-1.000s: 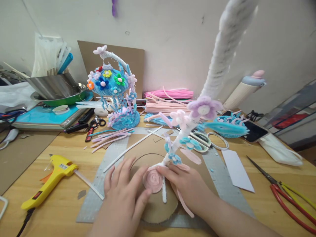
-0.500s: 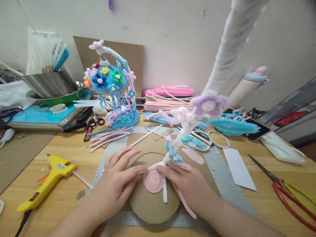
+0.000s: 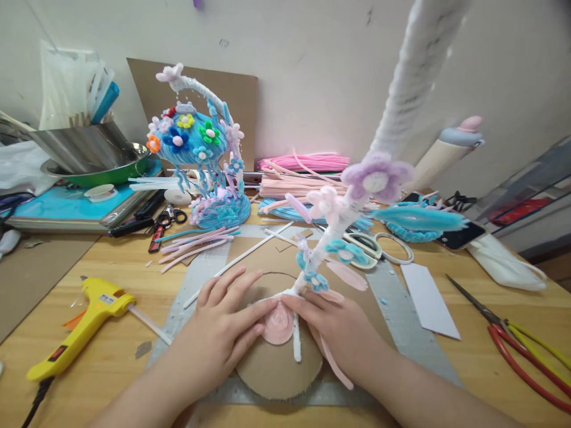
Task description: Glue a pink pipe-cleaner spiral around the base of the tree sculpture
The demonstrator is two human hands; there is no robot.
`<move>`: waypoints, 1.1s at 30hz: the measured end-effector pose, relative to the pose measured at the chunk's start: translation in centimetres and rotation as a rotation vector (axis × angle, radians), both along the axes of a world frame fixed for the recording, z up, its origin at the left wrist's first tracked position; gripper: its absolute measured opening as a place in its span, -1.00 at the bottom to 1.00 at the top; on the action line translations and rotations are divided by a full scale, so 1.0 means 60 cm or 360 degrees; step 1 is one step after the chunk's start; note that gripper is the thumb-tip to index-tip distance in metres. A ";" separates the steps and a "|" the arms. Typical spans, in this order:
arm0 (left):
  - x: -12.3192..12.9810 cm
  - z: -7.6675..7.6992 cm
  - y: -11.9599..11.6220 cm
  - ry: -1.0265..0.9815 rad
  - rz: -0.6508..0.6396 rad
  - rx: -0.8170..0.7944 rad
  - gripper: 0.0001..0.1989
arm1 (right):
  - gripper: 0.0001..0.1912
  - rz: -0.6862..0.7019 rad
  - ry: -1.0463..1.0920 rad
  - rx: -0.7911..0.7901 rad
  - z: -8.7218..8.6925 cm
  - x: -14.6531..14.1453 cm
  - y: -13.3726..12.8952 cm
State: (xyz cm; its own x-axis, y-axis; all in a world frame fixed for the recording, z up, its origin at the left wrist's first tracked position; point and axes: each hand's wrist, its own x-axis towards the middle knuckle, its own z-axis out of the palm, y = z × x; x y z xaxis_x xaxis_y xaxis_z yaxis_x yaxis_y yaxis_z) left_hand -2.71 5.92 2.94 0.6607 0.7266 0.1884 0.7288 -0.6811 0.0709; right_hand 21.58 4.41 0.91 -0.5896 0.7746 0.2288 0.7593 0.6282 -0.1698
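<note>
— Okay, head view, what's crammed into that metal pot [image 3: 84,148]?

— Wooden sticks [image 3: 80,120], a blue tube [image 3: 106,102] and some clear plastic [image 3: 62,83], all poking out the top. The pot looks to be sitting in a green bowl [image 3: 109,177], and that's on a blue-topped stack [image 3: 66,205] at the back left of the bench [image 3: 116,261].

— Nice. And the flowery white stem [image 3: 331,238]?

— Its foot is on the cardboard circle [image 3: 279,377], right beside the pink coil [image 3: 279,324], with the rest slanting up to the right. Lilac, pink and blue flowers along it.

— How's the grip?

— Left hand [image 3: 223,327] has its fingers spread, index and thumb apart, tips at the coil's edge. Right hand [image 3: 345,327] has its index at the stem's foot, but the other fingers are partly hidden, so I honestly can't tell if it's pinching anything.

— Glue gun?

— Yellow glue gun [image 3: 84,324], lying left of the left hand, well apart from the pot.
</note>
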 end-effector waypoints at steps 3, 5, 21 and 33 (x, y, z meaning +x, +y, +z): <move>0.001 -0.001 -0.001 -0.0003 0.0005 -0.0026 -0.55 | -0.46 -0.0015 0.0011 -0.0014 0.001 0.000 -0.001; 0.002 -0.001 -0.002 -0.0007 -0.0003 -0.0033 -0.55 | -0.46 -0.0033 0.0035 -0.0024 0.001 0.000 -0.002; -0.012 0.013 -0.008 -0.0260 -0.0046 0.0243 -0.61 | -0.49 -0.0030 0.0077 -0.0065 0.002 -0.001 -0.003; -0.005 0.013 -0.004 -0.0093 -0.0017 0.0160 -0.54 | -0.50 -0.0016 0.0066 -0.0085 0.002 -0.001 -0.002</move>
State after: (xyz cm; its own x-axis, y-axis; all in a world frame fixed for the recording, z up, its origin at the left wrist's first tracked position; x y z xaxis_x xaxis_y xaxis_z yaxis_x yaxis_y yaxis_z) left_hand -2.98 5.66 3.70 0.6539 0.6953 0.2984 0.7183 -0.6944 0.0439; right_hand 21.50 4.29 1.01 -0.5728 0.7920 0.2112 0.7571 0.6100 -0.2341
